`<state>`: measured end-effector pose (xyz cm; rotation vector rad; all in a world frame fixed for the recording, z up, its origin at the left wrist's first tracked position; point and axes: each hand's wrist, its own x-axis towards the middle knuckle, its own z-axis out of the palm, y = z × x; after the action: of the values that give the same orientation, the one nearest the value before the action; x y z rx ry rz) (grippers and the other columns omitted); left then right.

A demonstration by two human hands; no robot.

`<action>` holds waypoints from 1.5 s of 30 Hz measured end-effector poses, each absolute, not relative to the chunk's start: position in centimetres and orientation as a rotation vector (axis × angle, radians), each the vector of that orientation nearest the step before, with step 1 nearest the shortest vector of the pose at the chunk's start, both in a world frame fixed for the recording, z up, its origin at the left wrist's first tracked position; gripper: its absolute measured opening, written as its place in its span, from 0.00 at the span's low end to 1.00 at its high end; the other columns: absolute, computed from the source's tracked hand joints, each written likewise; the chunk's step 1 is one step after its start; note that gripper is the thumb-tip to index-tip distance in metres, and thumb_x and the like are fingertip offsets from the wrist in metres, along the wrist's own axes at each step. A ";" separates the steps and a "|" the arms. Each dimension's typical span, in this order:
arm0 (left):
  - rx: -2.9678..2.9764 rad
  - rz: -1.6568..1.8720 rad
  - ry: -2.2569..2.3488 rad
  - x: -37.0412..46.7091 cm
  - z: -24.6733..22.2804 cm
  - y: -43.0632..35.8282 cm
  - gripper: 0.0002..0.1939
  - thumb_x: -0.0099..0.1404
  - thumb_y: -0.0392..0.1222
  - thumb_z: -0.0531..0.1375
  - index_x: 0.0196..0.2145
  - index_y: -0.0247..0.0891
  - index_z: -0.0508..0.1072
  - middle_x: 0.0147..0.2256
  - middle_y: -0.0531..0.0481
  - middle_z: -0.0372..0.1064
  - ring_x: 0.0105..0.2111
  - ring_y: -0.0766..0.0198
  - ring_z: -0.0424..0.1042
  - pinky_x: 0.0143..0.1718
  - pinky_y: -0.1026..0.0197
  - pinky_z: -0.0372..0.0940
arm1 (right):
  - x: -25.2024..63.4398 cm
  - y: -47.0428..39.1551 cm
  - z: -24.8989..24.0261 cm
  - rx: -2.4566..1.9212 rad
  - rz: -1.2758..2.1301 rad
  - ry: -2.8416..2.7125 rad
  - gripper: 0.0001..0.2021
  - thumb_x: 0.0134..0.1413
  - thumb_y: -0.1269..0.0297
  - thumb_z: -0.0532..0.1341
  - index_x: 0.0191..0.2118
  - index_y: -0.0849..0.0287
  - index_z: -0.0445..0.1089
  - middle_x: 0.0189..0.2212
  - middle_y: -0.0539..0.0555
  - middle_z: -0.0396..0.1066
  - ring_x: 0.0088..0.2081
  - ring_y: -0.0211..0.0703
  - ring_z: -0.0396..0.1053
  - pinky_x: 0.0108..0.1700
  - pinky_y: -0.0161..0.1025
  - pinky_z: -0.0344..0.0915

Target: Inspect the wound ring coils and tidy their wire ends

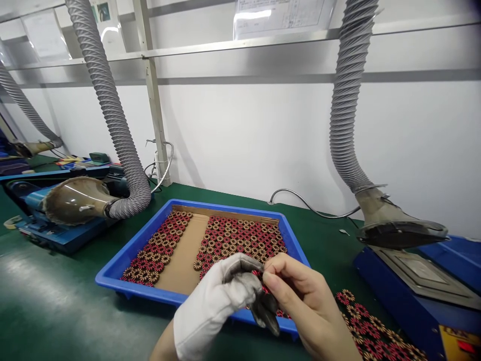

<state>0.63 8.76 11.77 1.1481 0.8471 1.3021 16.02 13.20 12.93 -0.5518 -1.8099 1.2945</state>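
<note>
In a white glove with blackened fingertips, my left hand (229, 288) is closed around a small wound motor stator (265, 289), mostly hidden by the fingers; only bits of its red winding show. My bare right hand (306, 301) meets it, thumb and forefinger pinched at the stator's edge; whatever lies in that pinch is too small to make out. Both hands are above the near edge of a blue tray (137, 295). Rows of flat, ring-shaped stators (240, 235) with red and copper windings lie in the tray, on brown cardboard (182, 255).
More stators (370, 326) lie on the green bench (48, 311) at the right, beside a blue machine with a metal plate (424, 276). A fume hood on a grey hose (347, 110) hangs above it. Another hood (77, 200) and blue machine stand left.
</note>
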 end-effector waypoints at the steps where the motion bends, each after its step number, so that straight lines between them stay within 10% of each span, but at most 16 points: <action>1: 1.141 1.308 0.846 0.6 11.8 8.8 0.13 0.66 0.49 0.60 0.38 0.34 0.71 0.27 0.53 0.60 0.27 0.68 0.61 0.30 0.64 0.59 | 16.0 13.2 12.9 -0.550 1.304 -1.803 0.16 0.67 0.54 0.55 0.30 0.57 0.63 0.22 0.45 0.53 0.23 0.35 0.49 0.24 0.34 0.48; 28: 0.972 1.428 0.728 1.0 11.6 8.7 0.12 0.61 0.46 0.66 0.35 0.35 0.72 0.26 0.54 0.60 0.26 0.69 0.61 0.28 0.67 0.62 | 15.4 13.0 12.3 -0.556 1.333 -1.642 0.14 0.65 0.56 0.59 0.30 0.57 0.67 0.21 0.44 0.55 0.20 0.31 0.49 0.20 0.29 0.47; 35: 0.913 1.458 0.723 1.2 12.8 8.5 0.21 0.54 0.53 0.71 0.41 0.37 0.79 0.29 0.51 0.69 0.28 0.68 0.69 0.33 0.66 0.66 | 14.9 13.0 12.6 -0.503 0.878 -1.649 0.08 0.61 0.68 0.61 0.30 0.53 0.73 0.24 0.46 0.64 0.26 0.35 0.62 0.27 0.30 0.59; 45: 0.948 1.453 0.561 1.4 12.3 8.5 0.23 0.55 0.57 0.69 0.37 0.38 0.67 0.25 0.53 0.70 0.16 0.69 0.69 0.17 0.71 0.58 | 17.5 14.1 12.8 -0.553 1.001 -1.894 0.11 0.61 0.66 0.60 0.27 0.56 0.69 0.24 0.47 0.64 0.25 0.36 0.61 0.27 0.33 0.57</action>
<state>1.41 8.47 12.28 0.9482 0.5609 1.4530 17.50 14.15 12.83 -0.5534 -1.8940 1.0006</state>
